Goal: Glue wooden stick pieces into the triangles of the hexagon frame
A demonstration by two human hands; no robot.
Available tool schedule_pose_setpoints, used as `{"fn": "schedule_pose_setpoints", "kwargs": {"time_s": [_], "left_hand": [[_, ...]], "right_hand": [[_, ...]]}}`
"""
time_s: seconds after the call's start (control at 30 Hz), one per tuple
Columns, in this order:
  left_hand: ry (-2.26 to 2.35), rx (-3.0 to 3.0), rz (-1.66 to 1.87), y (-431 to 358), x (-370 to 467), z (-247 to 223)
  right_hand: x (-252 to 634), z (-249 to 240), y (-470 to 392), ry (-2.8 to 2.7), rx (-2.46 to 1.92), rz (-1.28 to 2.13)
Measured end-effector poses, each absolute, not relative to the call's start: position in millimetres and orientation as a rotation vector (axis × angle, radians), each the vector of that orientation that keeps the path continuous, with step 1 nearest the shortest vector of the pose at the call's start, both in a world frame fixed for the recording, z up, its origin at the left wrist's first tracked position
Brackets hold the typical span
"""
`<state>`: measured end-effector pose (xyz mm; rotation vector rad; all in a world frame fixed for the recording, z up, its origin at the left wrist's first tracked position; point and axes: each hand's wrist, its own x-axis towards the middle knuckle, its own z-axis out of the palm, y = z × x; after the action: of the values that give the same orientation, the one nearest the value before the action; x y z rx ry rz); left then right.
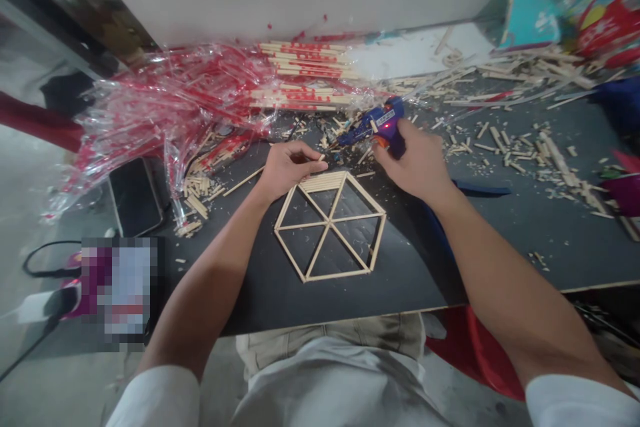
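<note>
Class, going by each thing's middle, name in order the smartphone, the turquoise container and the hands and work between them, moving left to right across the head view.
Smartphone → left hand → hexagonal wooden-stick frame → hot glue gun → right hand → turquoise container.

Frame point(329, 221) on table point(415, 283); phone point(135, 197) left; glue gun point(389, 121) behind, rightward; wood scraps point(498, 139) farther right; wrappers point(175, 87) behind phone.

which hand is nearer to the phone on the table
The left hand. It is to the right of the phone, by the upper-left corner of the wooden hexagon; the right hand is farther right, holding the blue glue gun.
</note>
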<state>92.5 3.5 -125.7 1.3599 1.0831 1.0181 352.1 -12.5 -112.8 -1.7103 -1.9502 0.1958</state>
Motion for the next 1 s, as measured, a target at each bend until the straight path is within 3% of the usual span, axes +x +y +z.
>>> {"fn": "schedule_pose_setpoints", "kwargs": {"time_s": [1.0], "left_hand": [[1.133, 1.384, 0.998, 5.2, 92.5, -131.1]], "right_hand": [[353.8, -113.0, -12.8, -1.966, -1.72, 0.192]]}}
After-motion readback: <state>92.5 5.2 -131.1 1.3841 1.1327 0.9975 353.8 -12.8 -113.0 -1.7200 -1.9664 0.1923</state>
